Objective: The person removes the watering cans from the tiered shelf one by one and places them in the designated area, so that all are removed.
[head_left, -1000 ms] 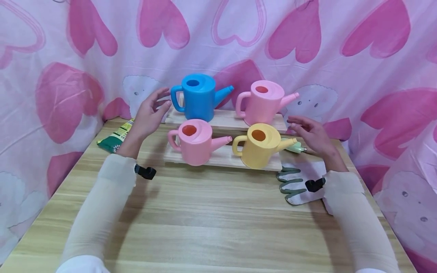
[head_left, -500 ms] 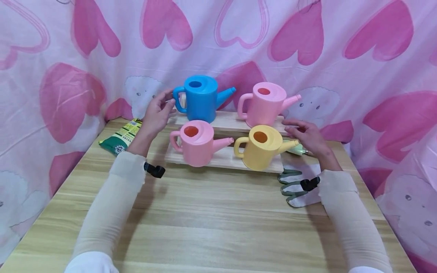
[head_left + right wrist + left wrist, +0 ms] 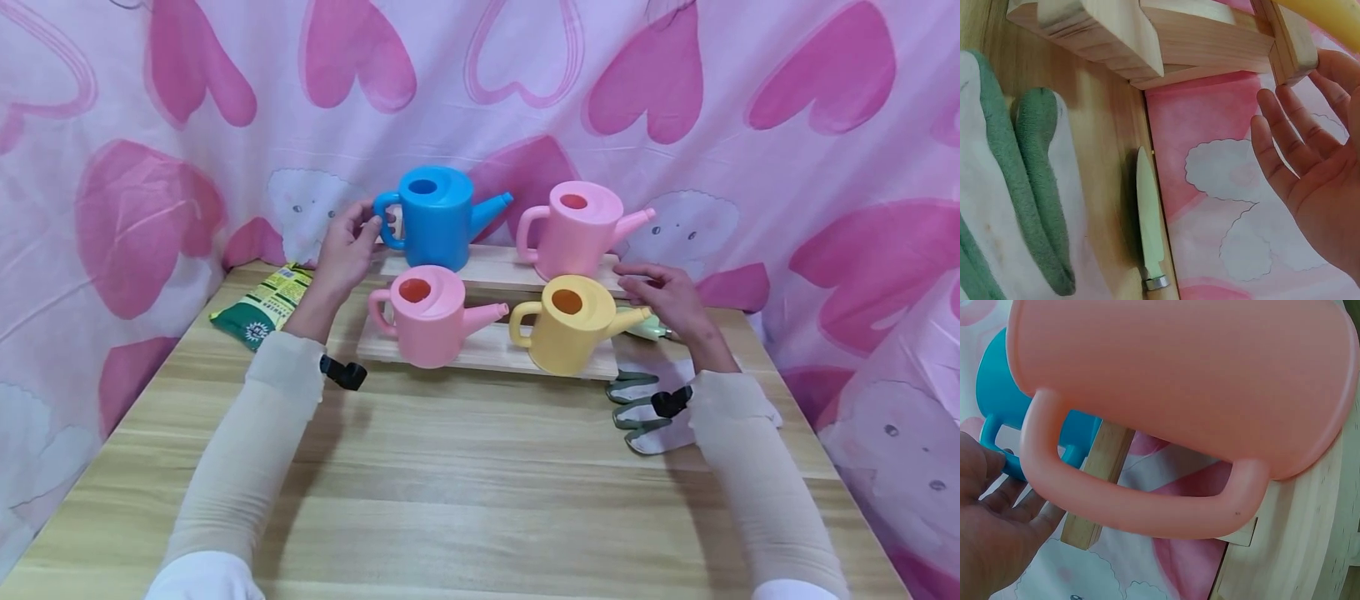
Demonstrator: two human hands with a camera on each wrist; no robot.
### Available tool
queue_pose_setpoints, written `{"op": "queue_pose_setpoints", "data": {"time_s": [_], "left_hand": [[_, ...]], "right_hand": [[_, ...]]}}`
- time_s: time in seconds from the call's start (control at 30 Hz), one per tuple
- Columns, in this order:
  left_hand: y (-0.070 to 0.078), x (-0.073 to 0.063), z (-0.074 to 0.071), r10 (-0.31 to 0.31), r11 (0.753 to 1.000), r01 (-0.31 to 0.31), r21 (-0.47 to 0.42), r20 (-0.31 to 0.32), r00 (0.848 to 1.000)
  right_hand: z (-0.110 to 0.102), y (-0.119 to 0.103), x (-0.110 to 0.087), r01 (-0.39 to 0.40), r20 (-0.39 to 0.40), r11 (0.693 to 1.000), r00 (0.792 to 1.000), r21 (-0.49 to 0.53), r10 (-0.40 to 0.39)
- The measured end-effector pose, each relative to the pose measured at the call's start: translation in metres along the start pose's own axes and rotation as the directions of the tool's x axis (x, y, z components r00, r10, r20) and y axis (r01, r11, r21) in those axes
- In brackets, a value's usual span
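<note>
A blue watering can (image 3: 438, 221) stands at the left of a wooden stand's upper shelf (image 3: 495, 268), its handle pinched between the thumb and forefinger of my left hand (image 3: 348, 250). Beside it on that shelf is a pink watering can (image 3: 577, 233). The lower shelf (image 3: 487, 350) bears a second pink watering can (image 3: 429, 321) and a yellow watering can (image 3: 566, 329). At the right end of the upper shelf, my right hand (image 3: 667, 296) has its fingertips right at the wood, its other fingers extended in the right wrist view.
A green and yellow bag (image 3: 262, 308) lies left of the stand. To the right, a white and green work glove (image 3: 652, 408) lies on the wooden table (image 3: 480, 500), with a pale green garden tool (image 3: 1147, 219) behind it. A pink heart-patterned curtain (image 3: 360, 133) hangs behind.
My left hand has moved right onto the blue can's handle. My right hand has come left and slightly down to the upper shelf's end. The watering cans stay in place.
</note>
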State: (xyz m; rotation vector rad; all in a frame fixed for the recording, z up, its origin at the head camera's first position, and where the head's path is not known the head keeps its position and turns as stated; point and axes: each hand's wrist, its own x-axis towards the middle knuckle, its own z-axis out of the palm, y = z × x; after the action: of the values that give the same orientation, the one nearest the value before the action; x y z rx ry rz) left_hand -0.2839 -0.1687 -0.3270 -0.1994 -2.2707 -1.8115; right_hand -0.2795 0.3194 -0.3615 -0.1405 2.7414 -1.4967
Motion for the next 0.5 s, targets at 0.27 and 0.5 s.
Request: {"op": "queue_pose_setpoints", "data": {"time_s": [0.27,0.5], "left_hand": [[0.0018,-0.0006,-0.0007,-0.021,1.000,0.022,0.020,-0.012,1.000],[0.0033,-0.0023,-0.0022,-0.048,0.998,0.049,0.027,-0.029,0.998]], "right_hand": [[0.0020,0.0004,-0.0025,0.017,-0.013,0.999,1.000,0.048,-0.016],[0.0023,0.0007,-0.0020,0.020,-0.014,0.998,1.000,0.053,-0.019]]}}
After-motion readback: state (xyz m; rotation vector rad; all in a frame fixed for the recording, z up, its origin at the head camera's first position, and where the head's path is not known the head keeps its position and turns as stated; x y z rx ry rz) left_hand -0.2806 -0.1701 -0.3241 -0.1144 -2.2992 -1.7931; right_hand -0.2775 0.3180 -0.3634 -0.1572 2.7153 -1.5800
